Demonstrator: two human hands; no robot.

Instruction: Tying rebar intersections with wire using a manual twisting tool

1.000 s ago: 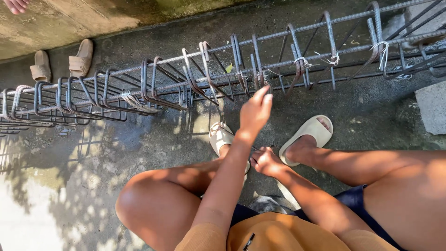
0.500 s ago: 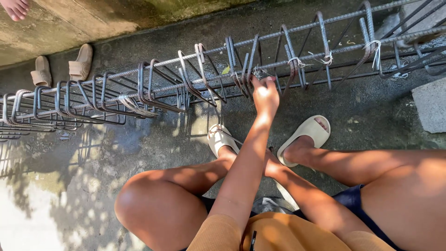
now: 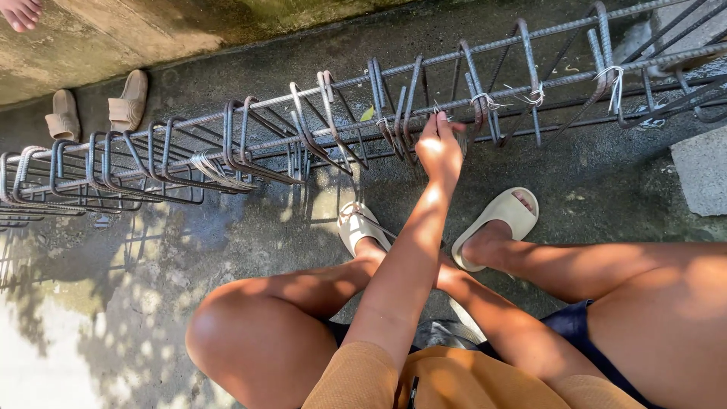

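A pair of tan sandals sits at the far left of the concrete floor, clear of the long steel bar cage lying across it. Your left hand reaches its top bar, fingers pinched narrow on a wire tie to hold a loop; your right hand is hidden behind that arm, so I cannot tell its fingers.

Orange sleeves; cream slides; seemingly navy shorts
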